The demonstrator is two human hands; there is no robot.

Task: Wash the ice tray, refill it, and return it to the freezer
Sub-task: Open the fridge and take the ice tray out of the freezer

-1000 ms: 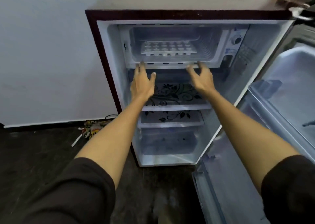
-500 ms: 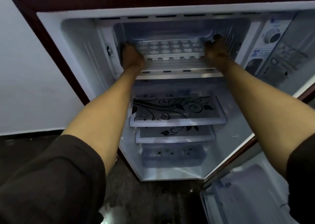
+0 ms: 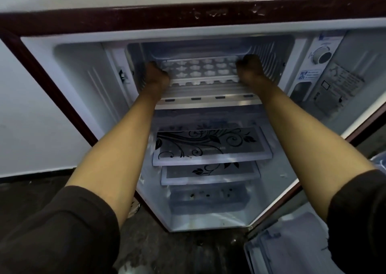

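Observation:
A white ice tray [image 3: 201, 70] with several flower-shaped cells lies flat on the floor of the freezer compartment [image 3: 269, 50] at the top of a small open fridge. My left hand [image 3: 156, 75] is closed around the tray's left end. My right hand [image 3: 249, 69] is closed around its right end. Both forearms reach in over the freezer's front lip [image 3: 208, 101]. The fingers are hidden behind the backs of the hands.
Below the freezer sit two glass shelves with a black floral print [image 3: 211, 146] and a clear crisper drawer [image 3: 208, 198]. A thermostat dial [image 3: 320, 56] is at the right. The open fridge door [image 3: 292, 246] is at the lower right. A white wall [image 3: 31, 117] and dark floor [image 3: 27, 196] lie left.
Both hands rose from the freezer's front lip into the compartment and closed on the ends of the ice tray. My head moved nearer to the fridge.

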